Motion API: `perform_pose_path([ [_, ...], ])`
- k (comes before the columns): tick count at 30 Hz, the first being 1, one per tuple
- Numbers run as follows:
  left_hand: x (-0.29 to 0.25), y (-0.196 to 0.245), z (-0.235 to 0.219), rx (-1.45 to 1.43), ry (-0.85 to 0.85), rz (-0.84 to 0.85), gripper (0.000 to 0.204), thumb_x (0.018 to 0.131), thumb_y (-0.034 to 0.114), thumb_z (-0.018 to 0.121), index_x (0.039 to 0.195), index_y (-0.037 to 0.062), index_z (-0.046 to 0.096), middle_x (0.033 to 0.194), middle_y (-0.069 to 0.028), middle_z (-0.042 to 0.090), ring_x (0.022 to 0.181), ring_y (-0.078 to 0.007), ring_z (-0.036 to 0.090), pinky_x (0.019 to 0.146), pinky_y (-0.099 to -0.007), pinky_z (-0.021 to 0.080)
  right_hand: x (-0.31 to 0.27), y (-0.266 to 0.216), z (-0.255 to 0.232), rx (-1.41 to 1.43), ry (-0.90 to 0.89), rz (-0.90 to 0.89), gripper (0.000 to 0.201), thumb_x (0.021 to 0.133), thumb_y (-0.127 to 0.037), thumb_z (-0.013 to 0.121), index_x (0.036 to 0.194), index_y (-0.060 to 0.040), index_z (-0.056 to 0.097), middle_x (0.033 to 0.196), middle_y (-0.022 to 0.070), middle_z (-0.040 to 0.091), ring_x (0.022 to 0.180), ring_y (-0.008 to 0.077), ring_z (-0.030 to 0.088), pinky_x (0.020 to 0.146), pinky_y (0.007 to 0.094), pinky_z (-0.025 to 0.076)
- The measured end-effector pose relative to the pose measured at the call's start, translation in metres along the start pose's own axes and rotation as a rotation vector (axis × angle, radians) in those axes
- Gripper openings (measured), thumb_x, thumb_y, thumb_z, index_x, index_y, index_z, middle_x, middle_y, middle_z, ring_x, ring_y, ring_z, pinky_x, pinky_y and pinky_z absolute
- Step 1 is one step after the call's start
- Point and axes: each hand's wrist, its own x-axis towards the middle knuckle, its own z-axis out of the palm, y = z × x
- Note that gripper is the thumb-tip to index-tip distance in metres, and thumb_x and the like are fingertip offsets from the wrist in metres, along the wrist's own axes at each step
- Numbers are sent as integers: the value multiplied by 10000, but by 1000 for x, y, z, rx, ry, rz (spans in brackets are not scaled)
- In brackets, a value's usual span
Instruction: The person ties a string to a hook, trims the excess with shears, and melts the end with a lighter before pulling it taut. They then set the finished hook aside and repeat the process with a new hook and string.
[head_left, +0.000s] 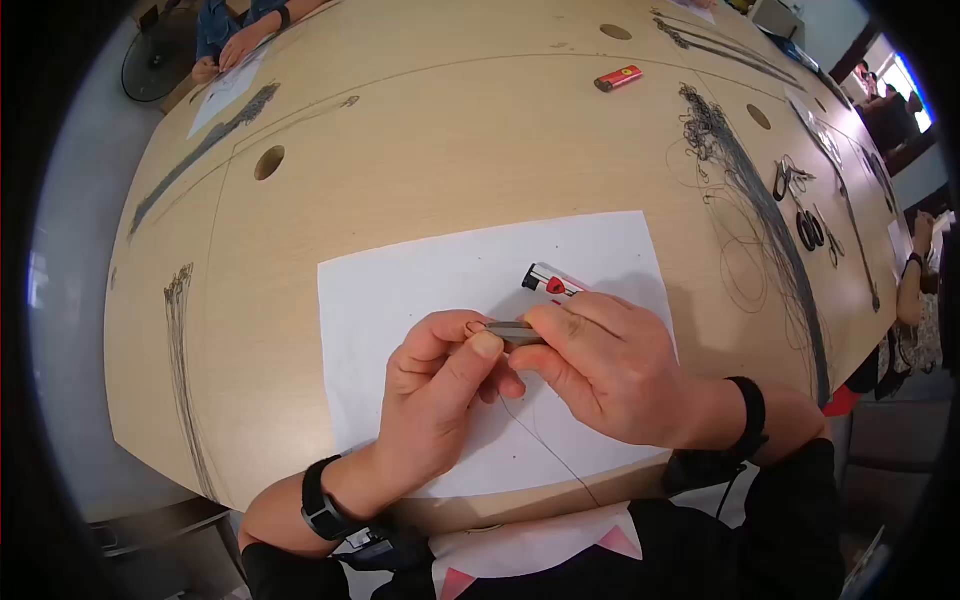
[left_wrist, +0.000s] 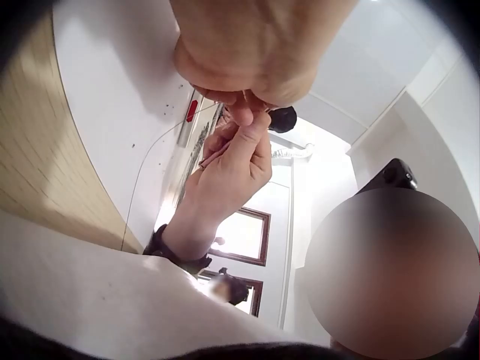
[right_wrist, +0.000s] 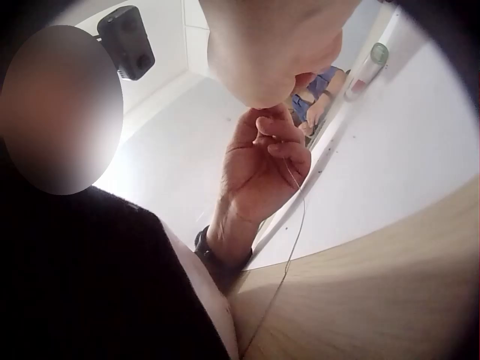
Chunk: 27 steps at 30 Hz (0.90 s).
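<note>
In the head view my left hand pinches a thin grey strand between thumb and forefinger, with a small loop showing at the fingertips. The strand trails down across the white paper to the front edge. My right hand grips a small grey metal tool with a tapering tip, its rear hidden in the palm. That tip meets the left thumb and forefinger at the loop. Just behind the right hand lies a white tube with a black end and a red mark.
Bundles of dark strands lie on the table at right, left and far left. Scissors sit beyond the right bundle. A red lighter-like item is farther back. Another person's hands work at far left.
</note>
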Motion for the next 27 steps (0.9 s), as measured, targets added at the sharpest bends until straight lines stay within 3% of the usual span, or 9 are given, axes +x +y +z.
perform_pose_path([
  [15,0,0,2,9,15,11,119,837,106,485,945,59,503,830,-58,576,636,-104,547,542,-195,383,0,-1,2,64,13,39,193,716,-145,606,796,-6,499,629,73,454,526,201,467,454,278,387],
  [18,0,1,3,34,11,54,118,840,113,483,941,55,503,829,-58,576,635,-100,543,547,-194,382,1,0,2,218,50,117,213,730,-160,605,813,8,503,633,95,465,534,209,476,464,270,386],
  [20,0,3,6,32,29,36,113,841,113,483,934,52,505,826,-59,577,637,-99,540,550,-193,381,3,1,-4,378,2,295,228,753,-138,595,880,26,502,651,78,500,552,148,498,479,256,383],
  [21,-1,3,6,31,30,36,113,841,113,483,934,52,505,826,-59,577,637,-99,540,550,-193,381,4,1,-7,378,1,295,228,753,-138,595,880,26,502,651,78,500,552,148,498,479,256,383],
  [23,-1,2,4,38,-1,30,104,838,98,484,926,47,506,824,-58,577,644,-100,542,555,-196,383,6,-1,-11,713,-156,549,253,763,-91,573,958,40,481,737,58,543,596,82,501,517,226,402],
  [27,-2,2,3,94,-33,26,95,835,82,485,912,33,513,822,-60,576,667,-101,539,580,-202,406,6,-9,-7,994,-35,637,269,764,-59,555,991,49,461,799,42,540,646,54,489,557,201,415],
])
